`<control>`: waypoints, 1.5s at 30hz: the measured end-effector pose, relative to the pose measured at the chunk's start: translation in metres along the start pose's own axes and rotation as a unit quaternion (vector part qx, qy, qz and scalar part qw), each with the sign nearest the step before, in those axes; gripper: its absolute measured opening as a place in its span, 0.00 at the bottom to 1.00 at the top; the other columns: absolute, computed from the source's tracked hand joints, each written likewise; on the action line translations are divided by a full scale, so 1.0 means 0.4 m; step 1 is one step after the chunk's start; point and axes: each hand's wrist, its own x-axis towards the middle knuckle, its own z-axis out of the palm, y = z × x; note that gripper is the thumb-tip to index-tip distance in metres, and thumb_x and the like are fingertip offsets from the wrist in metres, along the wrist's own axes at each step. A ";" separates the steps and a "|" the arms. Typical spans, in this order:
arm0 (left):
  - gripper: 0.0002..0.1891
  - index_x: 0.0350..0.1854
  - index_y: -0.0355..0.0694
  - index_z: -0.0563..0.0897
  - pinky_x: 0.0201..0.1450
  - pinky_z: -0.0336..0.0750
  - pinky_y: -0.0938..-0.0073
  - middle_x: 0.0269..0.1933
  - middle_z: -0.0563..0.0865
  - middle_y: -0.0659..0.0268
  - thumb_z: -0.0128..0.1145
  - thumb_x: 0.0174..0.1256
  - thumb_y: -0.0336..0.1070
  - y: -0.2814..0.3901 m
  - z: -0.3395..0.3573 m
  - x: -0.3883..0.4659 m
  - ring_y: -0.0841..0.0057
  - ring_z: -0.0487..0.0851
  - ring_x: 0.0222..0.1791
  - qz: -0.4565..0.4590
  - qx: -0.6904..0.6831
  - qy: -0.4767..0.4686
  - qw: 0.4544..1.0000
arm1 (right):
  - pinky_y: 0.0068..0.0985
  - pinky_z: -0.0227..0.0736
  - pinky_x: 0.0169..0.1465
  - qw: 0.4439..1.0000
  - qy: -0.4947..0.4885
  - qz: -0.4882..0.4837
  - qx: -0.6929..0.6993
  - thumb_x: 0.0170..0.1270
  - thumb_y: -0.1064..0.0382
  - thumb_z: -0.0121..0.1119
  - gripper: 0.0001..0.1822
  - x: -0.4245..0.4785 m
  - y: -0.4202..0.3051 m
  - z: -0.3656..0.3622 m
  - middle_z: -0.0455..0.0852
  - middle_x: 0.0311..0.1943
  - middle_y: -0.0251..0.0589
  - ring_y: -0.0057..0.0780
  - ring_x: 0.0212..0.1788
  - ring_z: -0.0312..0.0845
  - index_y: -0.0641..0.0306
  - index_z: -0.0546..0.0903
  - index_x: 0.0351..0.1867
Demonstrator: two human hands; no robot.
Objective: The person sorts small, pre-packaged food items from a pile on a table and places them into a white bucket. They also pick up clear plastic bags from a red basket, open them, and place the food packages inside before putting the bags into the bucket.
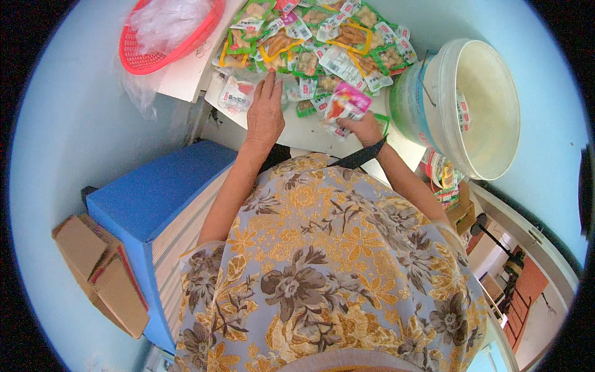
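Note:
My left hand (266, 111) lies over a clear plastic bag (237, 95) on the white table (297, 132), fingers stretched forward. A white packet shows through the plastic beside it. Its thumb is hidden, so whether it pinches the bag cannot be told. My right hand (365, 128) grips a pink-and-white food packet (351, 100), slightly blurred, near the table's front edge. Beyond both hands spreads a heap of sealed snack packets (341, 37) with green or yellow borders and printed labels. A green-edged packet (382, 123) lies by my right wrist.
A large white plastic bucket (488, 111) leans at the right, a packet inside it. At the upper left, a red plastic basket (174, 63) holds clear bags (167, 25). A blue box-shaped object (158, 181) and cardboard boxes (102, 274) stand at left.

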 end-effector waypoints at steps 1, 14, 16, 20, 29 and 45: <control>0.27 0.59 0.31 0.71 0.63 0.71 0.59 0.70 0.66 0.49 0.50 0.52 0.17 -0.003 0.002 0.001 0.52 0.68 0.66 0.001 -0.004 0.002 1.000 | 0.27 0.79 0.33 0.995 0.026 0.020 0.092 0.54 0.57 0.67 0.14 0.001 -0.007 -0.009 0.88 0.33 0.39 0.35 0.27 0.84 0.63 0.85 0.38; 0.31 0.61 0.32 0.71 0.64 0.71 0.62 0.70 0.67 0.55 0.49 0.48 0.15 -0.008 0.002 0.006 0.53 0.68 0.66 0.002 0.007 -0.006 1.000 | 0.23 0.75 0.29 0.956 0.105 0.137 0.236 0.65 0.55 0.60 0.13 0.064 -0.148 -0.053 0.86 0.32 0.30 0.22 0.28 0.82 0.59 0.80 0.45; 0.32 0.62 0.32 0.70 0.64 0.71 0.62 0.70 0.67 0.55 0.49 0.48 0.14 -0.008 -0.001 0.007 0.53 0.68 0.66 -0.002 0.008 -0.008 1.000 | 0.20 0.73 0.26 0.943 0.074 0.131 0.297 0.64 0.55 0.61 0.13 0.066 -0.159 -0.054 0.86 0.29 0.29 0.20 0.26 0.81 0.59 0.80 0.44; 0.30 0.59 0.32 0.72 0.60 0.74 0.61 0.68 0.68 0.52 0.52 0.46 0.14 -0.012 0.003 0.000 0.51 0.71 0.64 0.009 0.018 0.005 1.000 | 0.26 0.82 0.33 0.931 0.035 0.145 0.334 0.65 0.58 0.58 0.14 0.044 -0.210 -0.064 0.86 0.36 0.40 0.29 0.35 0.84 0.67 0.79 0.45; 0.26 0.58 0.32 0.72 0.55 0.77 0.62 0.67 0.68 0.52 0.53 0.50 0.19 -0.009 0.015 0.003 0.52 0.73 0.62 0.020 0.031 0.024 0.999 | 0.53 0.75 0.59 0.894 -0.054 0.192 0.401 0.71 0.61 0.49 0.21 0.008 -0.265 -0.082 0.78 0.55 0.58 0.52 0.59 0.75 0.76 0.69 0.58; 0.34 0.63 0.33 0.68 0.65 0.69 0.59 0.71 0.63 0.51 0.51 0.45 0.15 -0.001 -0.018 0.006 0.52 0.67 0.67 -0.009 -0.021 0.002 1.000 | 0.29 0.86 0.35 0.980 -0.040 0.108 0.161 0.64 0.71 0.55 0.09 -0.017 -0.355 0.000 0.87 0.36 0.48 0.38 0.34 0.87 0.76 0.81 0.42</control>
